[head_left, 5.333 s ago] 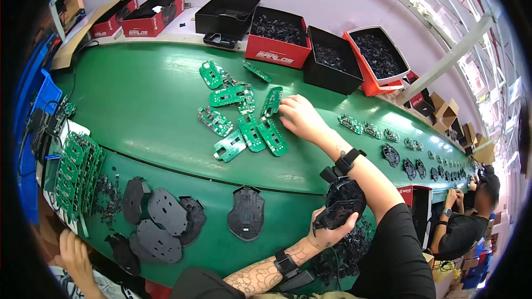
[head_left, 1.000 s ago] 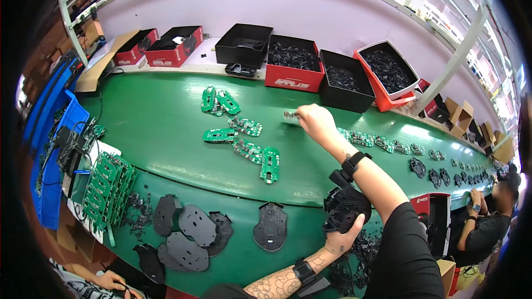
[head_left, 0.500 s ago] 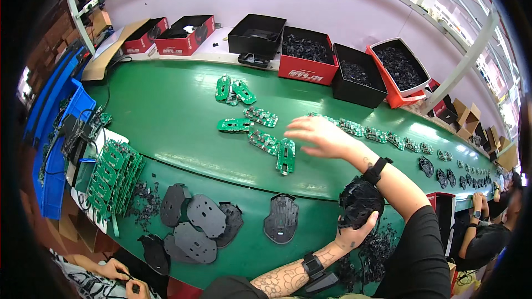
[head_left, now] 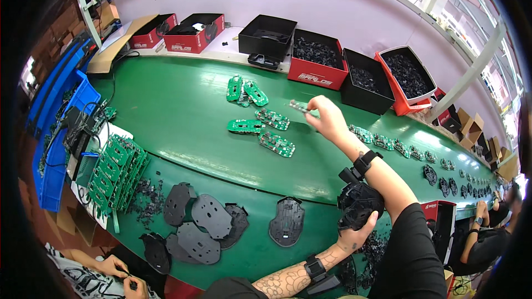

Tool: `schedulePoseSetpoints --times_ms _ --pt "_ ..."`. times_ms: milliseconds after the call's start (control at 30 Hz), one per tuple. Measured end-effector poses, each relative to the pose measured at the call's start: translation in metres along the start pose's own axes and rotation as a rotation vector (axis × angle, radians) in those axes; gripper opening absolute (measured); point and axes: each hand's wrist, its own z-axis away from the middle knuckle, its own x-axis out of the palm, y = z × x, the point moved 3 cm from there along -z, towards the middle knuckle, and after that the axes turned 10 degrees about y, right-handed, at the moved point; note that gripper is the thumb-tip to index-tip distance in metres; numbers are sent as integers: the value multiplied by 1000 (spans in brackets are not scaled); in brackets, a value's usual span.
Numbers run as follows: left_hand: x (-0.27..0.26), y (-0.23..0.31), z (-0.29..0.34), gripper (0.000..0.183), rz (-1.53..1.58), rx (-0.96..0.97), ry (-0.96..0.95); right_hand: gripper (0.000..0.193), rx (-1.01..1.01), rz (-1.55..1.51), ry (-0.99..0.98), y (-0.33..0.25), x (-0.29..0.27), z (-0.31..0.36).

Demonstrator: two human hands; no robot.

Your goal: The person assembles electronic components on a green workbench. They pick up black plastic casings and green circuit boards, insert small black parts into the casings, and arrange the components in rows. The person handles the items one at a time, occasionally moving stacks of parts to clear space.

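My left hand [head_left: 354, 237] grips a stack of black plastic mouse shells [head_left: 359, 205] at the front edge of the bench. My right hand [head_left: 328, 119] reaches over the green belt, its fingers pinching one end of a green circuit board [head_left: 302, 107], which is blurred and lifted above the surface. To its left lie several loose circuit boards [head_left: 277, 144], and a small pile of boards [head_left: 241, 92] sits farther back. A single black mouse base [head_left: 286, 222] rests on the bench left of my left hand.
Flat black mouse plates [head_left: 198, 242] lie at the front left beside stacked green board panels [head_left: 116, 171]. Boxes of small black parts [head_left: 316, 63] line the back. Boards and shells run along the belt rightward; other people sit at both sides.
My right hand has gone from open fingers over the belt to pinching a circuit board. The upright-lying board at the near end of the group is gone from its spot. The view has shifted slightly.
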Motion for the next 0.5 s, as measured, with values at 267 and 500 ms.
schedulePoseSetpoints --times_ms 267,500 --pt "-8 -10 1 15 -1 -57 198 22 -94 -156 -224 -43 59 -1" --pt "-15 -13 -4 12 71 -84 306 19 -11 21 -135 -26 53 -23"
